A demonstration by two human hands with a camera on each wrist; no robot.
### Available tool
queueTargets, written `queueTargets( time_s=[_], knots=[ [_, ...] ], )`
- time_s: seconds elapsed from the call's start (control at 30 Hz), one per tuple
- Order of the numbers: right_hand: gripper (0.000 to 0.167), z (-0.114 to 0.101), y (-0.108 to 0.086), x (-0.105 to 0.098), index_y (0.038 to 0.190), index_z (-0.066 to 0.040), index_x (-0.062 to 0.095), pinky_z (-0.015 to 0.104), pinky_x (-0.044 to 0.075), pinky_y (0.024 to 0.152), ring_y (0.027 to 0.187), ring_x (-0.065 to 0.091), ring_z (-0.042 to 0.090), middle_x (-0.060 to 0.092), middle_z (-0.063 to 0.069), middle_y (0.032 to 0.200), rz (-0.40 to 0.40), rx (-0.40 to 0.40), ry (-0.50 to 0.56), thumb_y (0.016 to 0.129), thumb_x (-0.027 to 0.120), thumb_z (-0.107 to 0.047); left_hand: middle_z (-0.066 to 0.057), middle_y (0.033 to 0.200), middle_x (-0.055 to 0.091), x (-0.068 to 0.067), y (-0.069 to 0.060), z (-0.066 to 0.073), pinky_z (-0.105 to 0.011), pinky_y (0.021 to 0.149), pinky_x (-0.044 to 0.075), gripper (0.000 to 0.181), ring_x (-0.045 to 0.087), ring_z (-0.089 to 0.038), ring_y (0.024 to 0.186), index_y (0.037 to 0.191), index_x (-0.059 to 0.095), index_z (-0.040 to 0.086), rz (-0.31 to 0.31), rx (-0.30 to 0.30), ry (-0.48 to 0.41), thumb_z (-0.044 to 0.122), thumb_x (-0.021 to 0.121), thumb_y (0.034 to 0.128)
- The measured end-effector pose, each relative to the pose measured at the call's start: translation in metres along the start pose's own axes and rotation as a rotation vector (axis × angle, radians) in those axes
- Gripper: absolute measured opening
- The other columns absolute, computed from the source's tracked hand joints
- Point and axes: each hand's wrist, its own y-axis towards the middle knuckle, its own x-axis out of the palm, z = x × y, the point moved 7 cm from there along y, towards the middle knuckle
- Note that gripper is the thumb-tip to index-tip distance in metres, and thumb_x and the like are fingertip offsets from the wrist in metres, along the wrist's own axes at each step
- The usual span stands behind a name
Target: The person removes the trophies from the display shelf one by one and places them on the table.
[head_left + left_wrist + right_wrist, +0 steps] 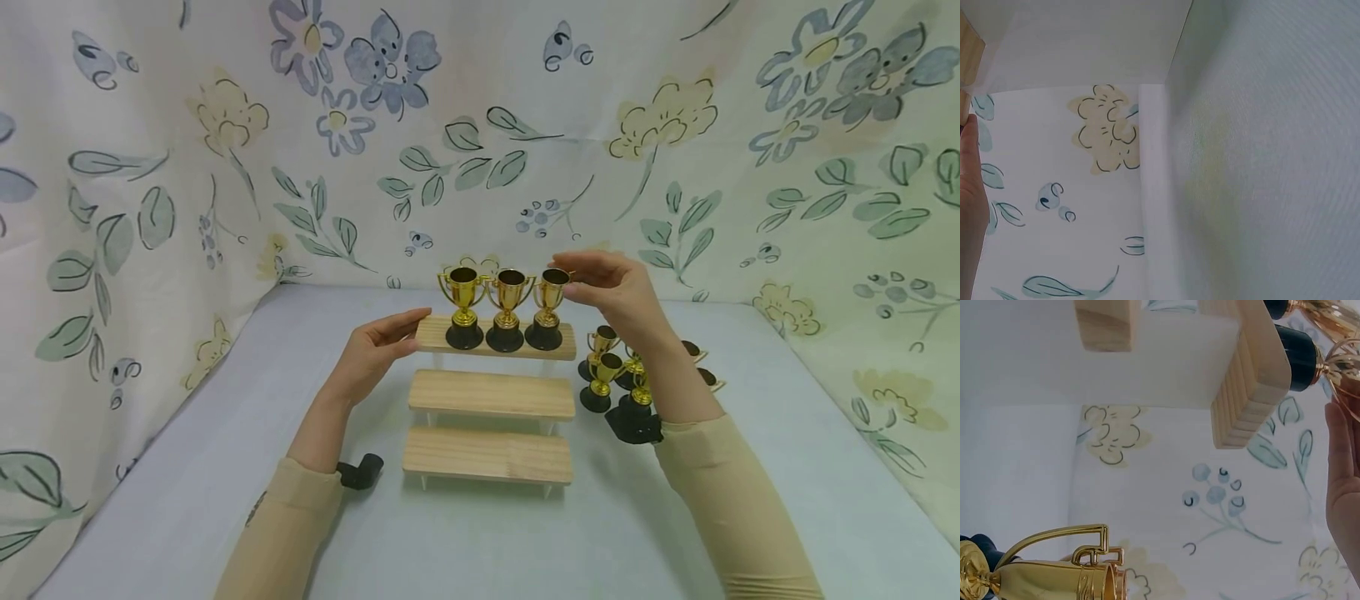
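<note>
Three gold toy trophies with black bases stand in a row on the top board of a three-step wooden display stand. My right hand holds the rightmost trophy by its upper right side, thumb in front; the trophy's base rests on the board. In the right wrist view, fingers lie against that trophy's handle. The middle trophy and the left trophy stand close beside it. My left hand grips the left end of the top board, thumb at the front and fingers behind.
Several more gold trophies stand on the white table right of the stand, partly hidden by my right forearm. The two lower boards hold nothing. A floral curtain closes off the back and sides.
</note>
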Motion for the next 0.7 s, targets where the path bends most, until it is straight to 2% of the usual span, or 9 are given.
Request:
queueTargets(
  time_s=[0.33,0.53,0.7],
  knots=[
    [0.035,0.0011,-0.0004,0.0025,0.116,-0.018,0.073,0.016,0.057,0.082,0.097,0.065,0.004,0.069,-0.011,0.113,0.006,0.009,-0.009,0.087,0.07,0.003,0.006,0.146,0.055,-0.0002,0.0004,-0.0007,-0.014,0.109,0.044,0.056,0.048,-0.005,0.137,0.145,0.048,0.003,-0.002,0.007,-0.018,0.01,0.068,0.0931],
    [0.033,0.0004,-0.0007,0.0024,0.115,-0.016,0.073,0.016,0.056,0.08,0.093,0.064,0.005,0.07,-0.011,0.111,0.017,0.005,-0.028,0.087,0.071,0.002,0.008,0.143,0.057,0.0,0.0005,-0.0005,-0.015,0.108,0.046,0.057,0.052,0.0,0.131,0.145,0.048,0.002,-0.003,0.014,-0.031,0.01,0.068,0.0927],
    [0.034,-0.0004,-0.0027,0.0016,0.116,-0.013,0.073,0.016,0.056,0.079,0.092,0.063,0.005,0.069,-0.01,0.112,0.035,-0.002,-0.024,0.086,0.071,0.002,0.009,0.143,0.056,-0.0002,0.0005,-0.0006,-0.014,0.108,0.045,0.057,0.051,0.0,0.133,0.145,0.048,0.002,-0.002,0.01,-0.027,0.01,0.068,0.0927]
  ],
)
